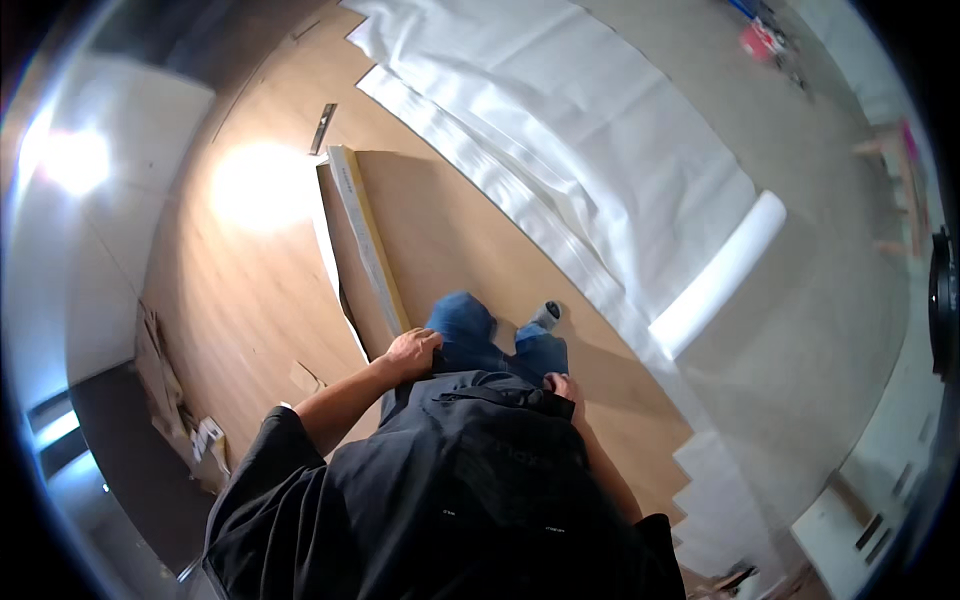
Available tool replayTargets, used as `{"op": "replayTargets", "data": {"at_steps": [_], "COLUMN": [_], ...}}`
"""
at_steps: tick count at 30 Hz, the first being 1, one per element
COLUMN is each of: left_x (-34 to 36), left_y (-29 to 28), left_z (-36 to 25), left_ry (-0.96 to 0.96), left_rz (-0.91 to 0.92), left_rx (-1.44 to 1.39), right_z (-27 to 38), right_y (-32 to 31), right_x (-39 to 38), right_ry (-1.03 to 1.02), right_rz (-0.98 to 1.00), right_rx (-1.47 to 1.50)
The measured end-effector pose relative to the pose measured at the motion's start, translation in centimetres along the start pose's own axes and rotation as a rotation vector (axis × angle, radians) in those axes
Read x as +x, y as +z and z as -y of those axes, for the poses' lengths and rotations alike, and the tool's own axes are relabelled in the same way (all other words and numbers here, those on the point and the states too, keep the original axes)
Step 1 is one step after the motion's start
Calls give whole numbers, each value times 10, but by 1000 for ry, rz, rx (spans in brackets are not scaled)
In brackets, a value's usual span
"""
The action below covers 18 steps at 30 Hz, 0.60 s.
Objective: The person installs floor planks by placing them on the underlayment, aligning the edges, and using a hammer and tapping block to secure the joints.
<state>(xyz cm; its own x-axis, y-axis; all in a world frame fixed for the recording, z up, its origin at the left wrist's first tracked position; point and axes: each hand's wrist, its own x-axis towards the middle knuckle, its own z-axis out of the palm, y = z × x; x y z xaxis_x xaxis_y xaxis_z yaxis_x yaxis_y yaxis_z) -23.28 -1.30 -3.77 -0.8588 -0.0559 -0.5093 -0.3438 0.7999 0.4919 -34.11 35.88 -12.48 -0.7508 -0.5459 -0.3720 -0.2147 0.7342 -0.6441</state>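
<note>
My left hand [413, 352] is curled over the near end of a long narrow plank [365, 235] with a pale face and a yellowish edge. The plank runs away from me along the left edge of a raised section of wood-look flooring [470, 240]. My right hand [563, 385] lies against the hem of my black shirt at my right thigh, fingers curled, with nothing visible in it. My knees in blue jeans [465, 325] and one grey shoe tip [547, 313] show below the hands.
A white underlay sheet [600, 120] covers the floor to the right, ending in a roll [718, 272]. A small metal bar [322, 128] lies beyond the plank. Cardboard scraps [165, 390] lie at left. A red object [762, 40] sits far right.
</note>
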Motion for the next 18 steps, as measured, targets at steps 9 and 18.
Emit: {"op": "replayTargets", "data": {"at_steps": [9, 18], "left_x": [56, 196], "left_y": [-123, -289], "left_z": [26, 147], "left_ry": [-177, 97], "left_rz": [516, 908], "left_rx": [-285, -141], "right_z": [-46, 144], "right_y": [47, 63], "right_x": [79, 120], "right_ry": [231, 630], "right_rz": [279, 314], "right_rx": [614, 403]}}
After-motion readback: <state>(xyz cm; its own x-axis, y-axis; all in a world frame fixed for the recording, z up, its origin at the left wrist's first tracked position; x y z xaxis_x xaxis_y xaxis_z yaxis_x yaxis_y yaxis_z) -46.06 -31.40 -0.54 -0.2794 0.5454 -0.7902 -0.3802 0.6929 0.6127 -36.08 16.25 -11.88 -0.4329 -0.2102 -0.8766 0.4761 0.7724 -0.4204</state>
